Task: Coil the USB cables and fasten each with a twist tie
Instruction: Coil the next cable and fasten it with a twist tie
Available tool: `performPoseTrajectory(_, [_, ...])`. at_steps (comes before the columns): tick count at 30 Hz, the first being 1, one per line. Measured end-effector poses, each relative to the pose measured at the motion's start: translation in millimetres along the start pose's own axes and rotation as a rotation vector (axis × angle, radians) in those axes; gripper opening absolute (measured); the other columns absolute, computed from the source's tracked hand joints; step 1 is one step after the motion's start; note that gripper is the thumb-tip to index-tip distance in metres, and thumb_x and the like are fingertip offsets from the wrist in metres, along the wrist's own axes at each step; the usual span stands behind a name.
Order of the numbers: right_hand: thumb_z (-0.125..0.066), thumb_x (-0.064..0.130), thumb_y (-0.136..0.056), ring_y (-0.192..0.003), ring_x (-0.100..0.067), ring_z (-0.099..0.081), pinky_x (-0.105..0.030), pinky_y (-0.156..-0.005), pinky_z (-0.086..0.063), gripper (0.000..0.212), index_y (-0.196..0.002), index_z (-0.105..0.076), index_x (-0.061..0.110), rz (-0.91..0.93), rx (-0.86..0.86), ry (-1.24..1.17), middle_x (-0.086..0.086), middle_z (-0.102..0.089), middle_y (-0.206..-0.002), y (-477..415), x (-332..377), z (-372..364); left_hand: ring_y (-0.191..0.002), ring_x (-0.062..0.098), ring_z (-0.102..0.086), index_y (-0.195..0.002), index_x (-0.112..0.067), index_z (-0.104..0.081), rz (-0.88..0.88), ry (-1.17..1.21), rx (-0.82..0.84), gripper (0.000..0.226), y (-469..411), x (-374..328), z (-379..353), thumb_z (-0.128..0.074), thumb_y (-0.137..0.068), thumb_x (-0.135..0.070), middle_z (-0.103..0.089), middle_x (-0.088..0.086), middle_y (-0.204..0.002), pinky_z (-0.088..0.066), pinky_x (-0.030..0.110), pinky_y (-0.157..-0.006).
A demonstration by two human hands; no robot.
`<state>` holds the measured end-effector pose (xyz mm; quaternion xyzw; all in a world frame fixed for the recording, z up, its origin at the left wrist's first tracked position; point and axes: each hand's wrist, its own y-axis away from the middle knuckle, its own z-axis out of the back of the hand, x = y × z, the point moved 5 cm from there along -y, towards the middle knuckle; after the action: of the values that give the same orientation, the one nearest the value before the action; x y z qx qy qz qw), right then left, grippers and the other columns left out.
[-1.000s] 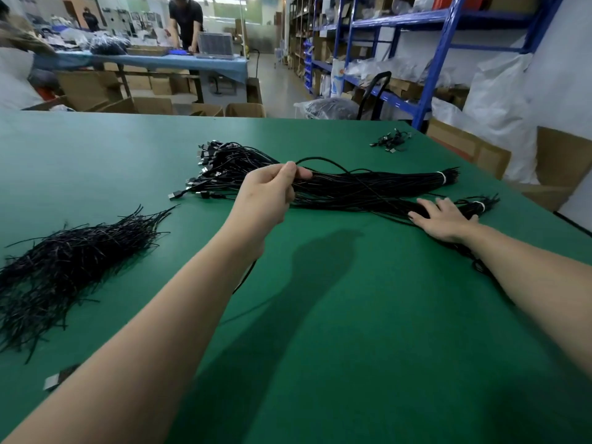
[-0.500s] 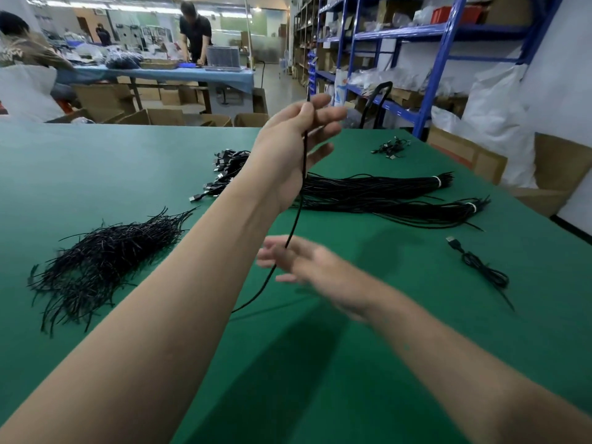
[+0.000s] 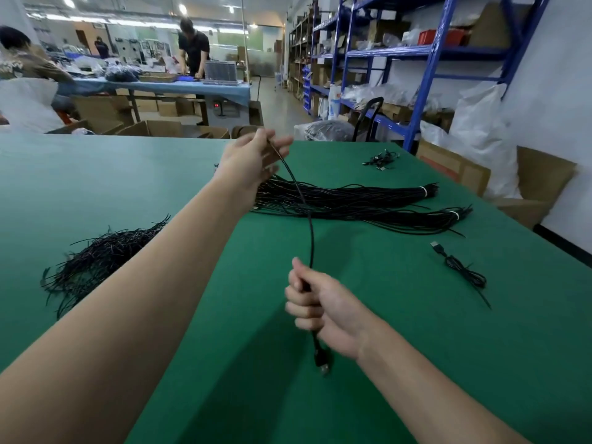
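Observation:
A single black USB cable (image 3: pixel 307 216) runs taut between my two hands above the green table (image 3: pixel 400 331). My left hand (image 3: pixel 253 161) is raised far out over the table and pinches the cable's upper part. My right hand (image 3: pixel 323 307) is closed in a fist round the lower part, and the plug end (image 3: pixel 323 363) hangs below it. Two long bundles of black cables (image 3: pixel 352 201) lie behind, each tied near its right end. A heap of black twist ties (image 3: pixel 99 257) lies at the left. One coiled, tied cable (image 3: pixel 461 267) rests at the right.
A small clump of cable pieces (image 3: pixel 381 159) lies near the far table edge. Cardboard boxes (image 3: pixel 461 174) and blue shelving (image 3: pixel 426 75) stand to the right. People work at a blue table (image 3: pixel 179 88) in the background.
My right hand has swung from the bundles at the right to the middle and taken the cable in a fist. My left hand has lifted the cable up and away from the bundles.

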<state>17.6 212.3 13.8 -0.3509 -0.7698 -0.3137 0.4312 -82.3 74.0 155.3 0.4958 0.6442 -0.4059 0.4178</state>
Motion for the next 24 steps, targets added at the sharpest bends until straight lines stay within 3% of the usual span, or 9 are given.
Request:
performPoseTrajectory(2, [-0.05,0.044,-0.099,-0.05,-0.007,-0.01,-0.019,-0.04,-0.009,0.038,-0.069,-0.045,0.021,0.02,0.014,-0.05,0.007,-0.013,-0.06,3,10,7,-0.1,0.023,-0.071,-0.114,-0.009,-0.057,0.042,-0.27,0.003,0.024,7,21,21,-0.045,-0.108,-0.029,-0.077,0.009,-0.105,-0.054,0.039,-0.094])
performPoseTrajectory(4, [-0.05,0.043,-0.099,-0.05,-0.007,-0.01,-0.018,-0.039,-0.011,0.038,-0.068,-0.047,0.021,0.03,0.033,-0.06,0.007,-0.014,-0.061,5,15,11,-0.099,0.023,-0.066,-0.109,-0.012,-0.056,-0.034,-0.6,-0.003,0.019,19,40,38,-0.052,-0.105,-0.03,-0.073,0.009,-0.105,-0.053,0.041,-0.09])
performPoseTrajectory(7, [-0.047,0.042,-0.102,-0.053,-0.009,-0.011,-0.018,-0.04,-0.014,0.038,-0.071,-0.048,0.021,0.02,0.077,0.036,0.007,-0.017,-0.063,5,12,8,-0.101,0.025,-0.056,-0.118,-0.007,-0.05,-0.432,-1.049,-0.071,0.035,48,51,50,-0.069,-0.094,-0.024,-0.056,0.005,-0.112,-0.047,0.037,-0.09])
performPoseTrajectory(10, [-0.043,0.042,-0.106,-0.054,-0.011,-0.013,-0.018,-0.041,-0.015,0.039,-0.074,-0.045,0.021,0.011,0.111,0.148,0.005,-0.018,-0.065,5,7,2,-0.106,0.031,-0.048,-0.118,-0.006,-0.047,-0.852,-1.339,-0.066,0.052,83,50,40,-0.077,-0.083,-0.03,-0.048,0.01,-0.118,-0.042,0.039,-0.092])
performPoseTrajectory(13, [-0.042,0.044,-0.106,-0.054,-0.01,-0.014,-0.019,-0.042,-0.014,0.04,-0.074,-0.044,0.021,-0.009,0.137,0.178,0.006,-0.019,-0.064,6,9,0,-0.124,0.031,-0.045,-0.136,-0.015,-0.048,-0.975,-1.488,0.054,0.063,100,54,27,-0.073,-0.082,-0.036,-0.048,0.008,-0.136,-0.037,0.041,-0.101])
performPoseTrajectory(16, [-0.042,0.043,-0.106,-0.053,-0.01,-0.014,-0.018,-0.041,-0.013,0.04,-0.073,-0.046,0.021,-0.05,0.167,0.195,0.006,-0.019,-0.063,8,10,0,-0.13,0.023,-0.05,-0.147,-0.025,-0.05,-1.022,-1.649,0.344,0.055,105,69,21,-0.056,-0.092,-0.021,-0.055,0.0,-0.141,-0.031,0.041,-0.113])
performPoseTrajectory(18, [-0.044,0.043,-0.106,-0.053,-0.01,-0.014,-0.019,-0.042,-0.014,0.039,-0.075,-0.048,0.02,-0.093,0.18,0.214,0.005,-0.019,-0.063,9,7,1,-0.118,0.018,-0.061,-0.143,-0.027,-0.054,-0.966,-1.68,0.478,0.056,105,78,25,-0.052,-0.09,-0.008,-0.065,-0.009,-0.125,-0.035,0.038,-0.11])
performPoseTrajectory(21, [-0.045,0.043,-0.106,-0.055,-0.01,-0.016,-0.019,-0.043,-0.015,0.038,-0.077,-0.051,0.019,-0.186,0.189,0.227,0.004,-0.02,-0.065,13,-2,5,-0.089,0.018,-0.068,-0.13,-0.024,-0.066,-1.029,-1.672,0.475,0.044,106,80,28,-0.055,-0.09,-0.01,-0.069,-0.012,-0.09,-0.048,0.036,-0.095])
performPoseTrajectory(24, [-0.044,0.043,-0.106,-0.055,-0.009,-0.015,-0.019,-0.043,-0.014,0.039,-0.075,-0.049,0.019,-0.259,0.209,0.18,0.005,-0.018,-0.065,16,-12,6,-0.083,0.019,-0.067,-0.127,-0.025,-0.068,-1.045,-1.666,0.468,0.032,102,78,29,-0.066,-0.096,-0.018,-0.068,-0.01,-0.084,-0.05,0.038,-0.092])
